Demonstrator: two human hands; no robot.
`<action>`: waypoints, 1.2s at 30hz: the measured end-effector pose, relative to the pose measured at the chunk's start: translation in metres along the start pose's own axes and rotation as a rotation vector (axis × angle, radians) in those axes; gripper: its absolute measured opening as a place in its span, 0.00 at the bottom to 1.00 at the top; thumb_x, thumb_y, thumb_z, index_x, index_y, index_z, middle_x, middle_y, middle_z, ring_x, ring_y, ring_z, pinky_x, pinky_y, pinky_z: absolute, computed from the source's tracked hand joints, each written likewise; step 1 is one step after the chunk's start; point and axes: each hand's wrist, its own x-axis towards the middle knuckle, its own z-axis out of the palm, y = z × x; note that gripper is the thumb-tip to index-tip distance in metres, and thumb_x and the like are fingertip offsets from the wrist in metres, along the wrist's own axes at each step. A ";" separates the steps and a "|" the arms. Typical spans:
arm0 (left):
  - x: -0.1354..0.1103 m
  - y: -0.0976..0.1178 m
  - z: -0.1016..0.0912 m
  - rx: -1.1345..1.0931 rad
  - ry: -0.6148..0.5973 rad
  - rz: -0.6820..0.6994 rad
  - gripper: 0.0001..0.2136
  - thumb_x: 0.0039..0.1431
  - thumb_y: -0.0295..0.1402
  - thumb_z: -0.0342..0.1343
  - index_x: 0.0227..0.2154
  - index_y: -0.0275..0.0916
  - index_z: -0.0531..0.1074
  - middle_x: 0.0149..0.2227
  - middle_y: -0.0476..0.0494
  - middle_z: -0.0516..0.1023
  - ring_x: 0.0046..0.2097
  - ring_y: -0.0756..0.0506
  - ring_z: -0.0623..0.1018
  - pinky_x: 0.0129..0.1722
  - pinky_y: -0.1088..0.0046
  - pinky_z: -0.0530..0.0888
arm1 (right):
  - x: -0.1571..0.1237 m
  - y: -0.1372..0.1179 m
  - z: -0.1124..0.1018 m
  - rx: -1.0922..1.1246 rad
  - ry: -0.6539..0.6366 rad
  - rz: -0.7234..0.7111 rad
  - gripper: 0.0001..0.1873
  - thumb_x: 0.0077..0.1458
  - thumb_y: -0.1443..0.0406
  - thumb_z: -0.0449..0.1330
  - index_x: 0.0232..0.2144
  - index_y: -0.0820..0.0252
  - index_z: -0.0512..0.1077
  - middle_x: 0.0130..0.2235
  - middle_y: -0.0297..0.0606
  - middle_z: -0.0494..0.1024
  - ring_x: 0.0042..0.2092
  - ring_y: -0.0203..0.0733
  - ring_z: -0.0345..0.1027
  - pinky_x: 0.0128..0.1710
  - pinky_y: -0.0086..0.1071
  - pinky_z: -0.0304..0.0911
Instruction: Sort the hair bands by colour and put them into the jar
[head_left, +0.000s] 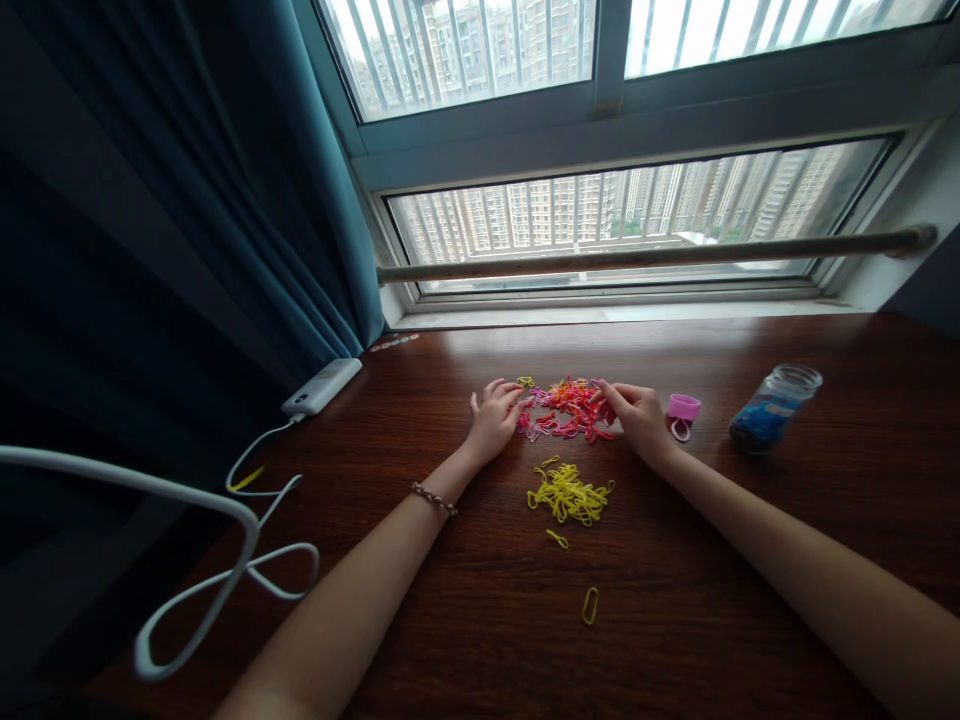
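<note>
A pile of small red, pink and orange loops (571, 405), which look like paper clips, lies on the brown table. At its left edge rests my left hand (495, 420), fingers apart and holding nothing visible. My right hand (636, 415) is at the right edge of the pile, thumb and fingertips pinched together; whatever is between them is too small to make out. Closer to me is a heap of similar yellow loops (571, 494). One yellow piece (557, 539) lies just below that heap, and another yellow loop (590, 606) sits nearer still.
Right of my right hand are a pink ring-shaped item with a loop (683, 408) and a tilted-looking clear jar (772, 410) with blue and dark contents. A white power bank (322, 387) with a white cable (247, 560) lies left, beside the blue curtain (300, 200). A window bar (652, 258) runs behind the table.
</note>
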 end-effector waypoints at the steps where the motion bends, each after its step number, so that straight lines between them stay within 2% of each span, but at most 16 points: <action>1: 0.000 0.000 -0.001 -0.023 0.045 0.018 0.11 0.56 0.30 0.48 0.41 0.44 0.71 0.48 0.44 0.71 0.55 0.42 0.62 0.55 0.49 0.52 | 0.002 0.003 -0.002 -0.042 0.043 -0.012 0.23 0.51 0.51 0.52 0.24 0.64 0.74 0.20 0.37 0.73 0.21 0.36 0.64 0.22 0.28 0.60; 4: -0.001 0.001 -0.005 -0.129 0.180 0.077 0.11 0.54 0.27 0.50 0.39 0.40 0.71 0.44 0.42 0.72 0.50 0.45 0.68 0.52 0.62 0.62 | 0.005 0.008 -0.005 -0.182 0.056 -0.074 0.18 0.52 0.55 0.53 0.27 0.63 0.75 0.26 0.40 0.76 0.28 0.40 0.68 0.28 0.31 0.63; 7: -0.005 0.006 -0.007 -0.219 0.217 0.095 0.06 0.52 0.28 0.53 0.34 0.38 0.72 0.38 0.43 0.75 0.42 0.47 0.73 0.46 0.69 0.69 | 0.005 0.011 -0.003 -0.287 -0.027 -0.212 0.12 0.53 0.61 0.53 0.33 0.60 0.75 0.34 0.41 0.76 0.36 0.42 0.68 0.37 0.35 0.64; 10: -0.010 0.015 -0.006 -0.252 0.117 0.130 0.06 0.52 0.30 0.53 0.33 0.39 0.72 0.35 0.45 0.76 0.39 0.47 0.74 0.42 0.70 0.71 | 0.005 0.018 0.001 -0.374 -0.159 -0.367 0.13 0.54 0.67 0.51 0.40 0.55 0.72 0.40 0.40 0.74 0.45 0.43 0.65 0.46 0.38 0.61; 13: -0.016 0.029 -0.005 -0.260 -0.046 0.244 0.06 0.53 0.30 0.53 0.35 0.40 0.72 0.36 0.45 0.76 0.40 0.47 0.74 0.44 0.69 0.70 | 0.006 0.029 0.004 -0.497 -0.224 -0.420 0.16 0.54 0.68 0.50 0.45 0.54 0.69 0.43 0.40 0.73 0.50 0.44 0.59 0.51 0.42 0.57; 17: -0.025 0.045 -0.002 -0.269 -0.223 0.389 0.07 0.56 0.31 0.50 0.33 0.40 0.73 0.34 0.44 0.77 0.37 0.48 0.75 0.41 0.72 0.71 | 0.008 0.037 0.004 -0.599 -0.127 -0.374 0.15 0.55 0.67 0.49 0.43 0.58 0.70 0.42 0.44 0.73 0.50 0.47 0.58 0.50 0.43 0.58; 20: -0.029 0.052 -0.002 -0.282 -0.225 0.427 0.07 0.56 0.31 0.50 0.33 0.39 0.73 0.33 0.44 0.77 0.37 0.49 0.75 0.41 0.73 0.71 | 0.007 0.035 0.004 -0.609 -0.103 -0.402 0.15 0.55 0.68 0.48 0.43 0.59 0.70 0.42 0.43 0.74 0.49 0.47 0.57 0.50 0.41 0.57; 23: -0.027 0.052 -0.003 -0.331 -0.124 0.316 0.05 0.55 0.30 0.51 0.31 0.39 0.72 0.32 0.46 0.77 0.35 0.49 0.76 0.40 0.73 0.71 | 0.005 0.031 0.005 -0.642 -0.208 -0.475 0.18 0.55 0.69 0.48 0.47 0.55 0.68 0.48 0.38 0.72 0.53 0.47 0.54 0.53 0.45 0.52; 26: -0.020 0.041 -0.002 -0.412 0.056 0.096 0.04 0.55 0.31 0.52 0.31 0.39 0.70 0.32 0.47 0.77 0.36 0.49 0.76 0.40 0.72 0.71 | 0.005 0.032 0.006 -0.676 -0.277 -0.491 0.17 0.55 0.69 0.49 0.46 0.52 0.69 0.50 0.36 0.70 0.54 0.48 0.52 0.53 0.48 0.50; 29: -0.009 0.018 0.001 -0.507 0.241 -0.118 0.06 0.54 0.33 0.51 0.33 0.38 0.69 0.33 0.45 0.78 0.37 0.47 0.76 0.38 0.71 0.72 | 0.006 0.032 0.005 -0.654 -0.216 -0.479 0.15 0.55 0.68 0.49 0.42 0.54 0.72 0.46 0.36 0.73 0.52 0.47 0.55 0.52 0.46 0.51; 32: 0.000 -0.004 0.005 -0.564 0.356 -0.267 0.08 0.52 0.35 0.52 0.32 0.35 0.71 0.37 0.40 0.77 0.39 0.46 0.76 0.37 0.71 0.72 | 0.005 0.029 0.003 -0.619 -0.143 -0.482 0.13 0.54 0.68 0.51 0.38 0.56 0.73 0.41 0.37 0.76 0.49 0.46 0.59 0.50 0.43 0.54; 36: 0.003 -0.014 0.008 -0.570 0.419 -0.330 0.10 0.48 0.36 0.56 0.30 0.33 0.74 0.38 0.38 0.76 0.41 0.45 0.74 0.40 0.70 0.70 | 0.002 0.027 0.003 -0.654 -0.205 -0.493 0.10 0.50 0.69 0.55 0.32 0.54 0.75 0.37 0.35 0.77 0.46 0.46 0.61 0.48 0.43 0.54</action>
